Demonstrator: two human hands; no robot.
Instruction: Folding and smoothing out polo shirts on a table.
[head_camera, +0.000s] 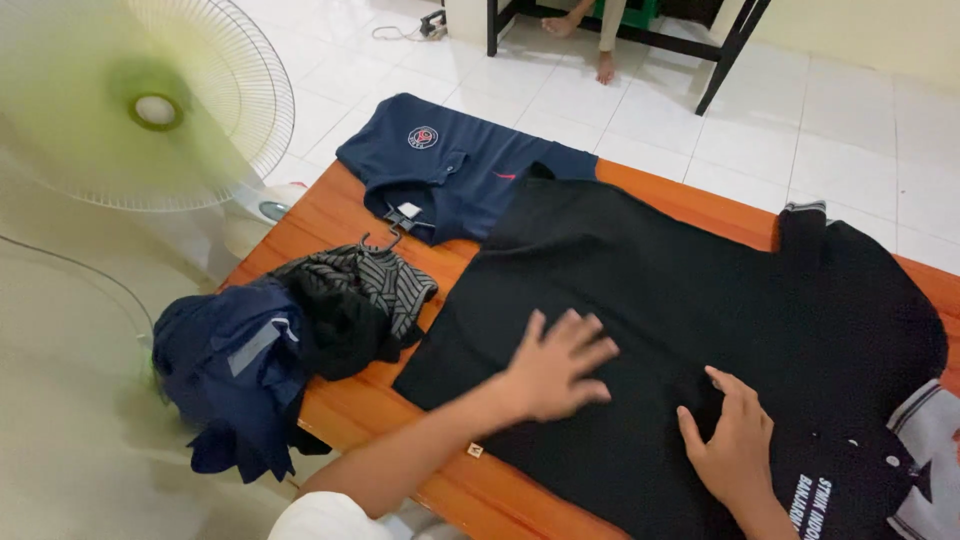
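Smoothing is the step I judge to be in hand: a black shirt lies spread flat across the orange wooden table, and both of my hands rest on its cloth. My left hand lies palm down near the shirt's lower middle, fingers spread wide and slightly blurred, gripping nothing. My right hand presses just beside it, closer to the collar end, fingers loosely together and flat, thumb out, also pinching nothing. The shirt's collar and grey-white shoulder panel sit at the lower right edge of view, and one sleeve reaches toward the table's far edge. At the far left end of the table a folded navy shirt lies with a hanger beside it, touching the black shirt's corner; nearer me a heap of dark clothes hangs over the table's left edge. A fan stands to the left on the tiled floor. As I see it, the next move calls for flat palms sweeping outward so the cloth lies without creases before any edge is lifted.
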